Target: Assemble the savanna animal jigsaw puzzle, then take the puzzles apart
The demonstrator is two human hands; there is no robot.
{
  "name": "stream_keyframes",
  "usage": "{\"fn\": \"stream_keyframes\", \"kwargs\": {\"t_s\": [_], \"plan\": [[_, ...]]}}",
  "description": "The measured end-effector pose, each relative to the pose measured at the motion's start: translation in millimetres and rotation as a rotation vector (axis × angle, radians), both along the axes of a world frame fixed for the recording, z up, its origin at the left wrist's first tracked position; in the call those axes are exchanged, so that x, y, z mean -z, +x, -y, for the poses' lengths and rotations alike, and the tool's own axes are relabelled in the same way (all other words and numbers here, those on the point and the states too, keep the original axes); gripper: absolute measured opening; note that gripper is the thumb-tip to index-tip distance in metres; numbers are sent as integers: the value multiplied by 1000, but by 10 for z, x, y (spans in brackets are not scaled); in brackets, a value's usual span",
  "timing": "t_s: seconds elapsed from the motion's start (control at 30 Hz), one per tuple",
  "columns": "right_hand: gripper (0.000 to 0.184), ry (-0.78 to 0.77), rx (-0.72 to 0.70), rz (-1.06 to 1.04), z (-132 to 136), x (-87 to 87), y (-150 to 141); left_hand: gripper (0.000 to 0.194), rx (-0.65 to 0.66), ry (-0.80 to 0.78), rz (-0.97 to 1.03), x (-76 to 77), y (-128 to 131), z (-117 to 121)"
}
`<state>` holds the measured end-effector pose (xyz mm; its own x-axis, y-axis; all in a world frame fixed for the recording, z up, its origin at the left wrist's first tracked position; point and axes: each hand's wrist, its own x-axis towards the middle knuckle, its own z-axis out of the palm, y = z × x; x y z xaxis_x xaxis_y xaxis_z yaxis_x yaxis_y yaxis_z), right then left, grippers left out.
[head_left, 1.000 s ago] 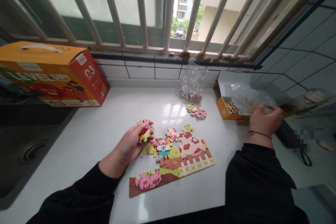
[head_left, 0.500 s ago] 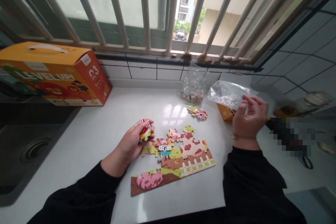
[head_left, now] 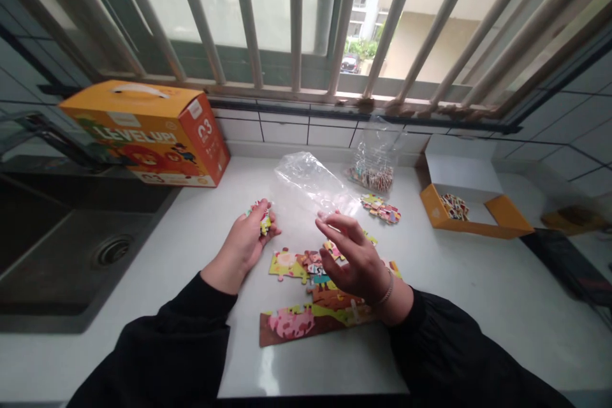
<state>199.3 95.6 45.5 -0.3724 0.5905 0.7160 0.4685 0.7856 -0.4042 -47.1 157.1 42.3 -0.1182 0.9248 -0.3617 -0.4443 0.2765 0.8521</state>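
Note:
My left hand point(head_left: 246, 236) is closed around a small stack of puzzle pieces point(head_left: 265, 220), just left of the partly joined puzzle. Over that farm-scene jigsaw puzzle point(head_left: 291, 325) hovers my right hand point(head_left: 354, 258), thumb and fingers apart, covering its middle and right parts. Beyond its fingertips is a clear plastic bag point(head_left: 310, 178); whether they touch it I cannot tell. A pig shows on the puzzle's lower strip, and pieces with a figure point(head_left: 313, 261) lie above it. Loose puzzle pieces point(head_left: 382, 209) sit in a small pile farther back.
Against the tiled wall stands another clear bag point(head_left: 373, 172) with many pieces inside. An opened orange box point(head_left: 473, 226) at right holds more pieces. The large orange carton point(head_left: 153, 134) stands back left, beside the dark sink point(head_left: 57, 268). Window bars run behind the white counter point(head_left: 459, 331).
My right hand has swung left from near the orange box to over the puzzle. The clear bag has moved left with it, uncovering the box. My left hand still holds its pieces.

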Motion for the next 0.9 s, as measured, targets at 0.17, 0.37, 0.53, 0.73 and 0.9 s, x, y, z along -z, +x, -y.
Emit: {"fn": "stream_keyframes", "kwargs": {"t_s": [0.17, 0.37, 0.53, 0.73, 0.9], "plan": [[62, -107, -27, 60, -50, 37, 70, 24, 32, -5, -85, 29, -32, -44], [15, -179, -37, 210, -43, -30, 140, 26, 17, 47, -293, 78, -92, -79], [21, -182, 151, 218, -148, -72, 328, 15, 19, 106, -722, 70, -247, -151], [24, -313, 320, 318, -217, 97, 324, 20, 139, 193, -1330, 48, -285, -305], [36, -390, 444, 232, -288, 292, 233, 29, 267, 122, -1529, 85, -217, -460]]}}
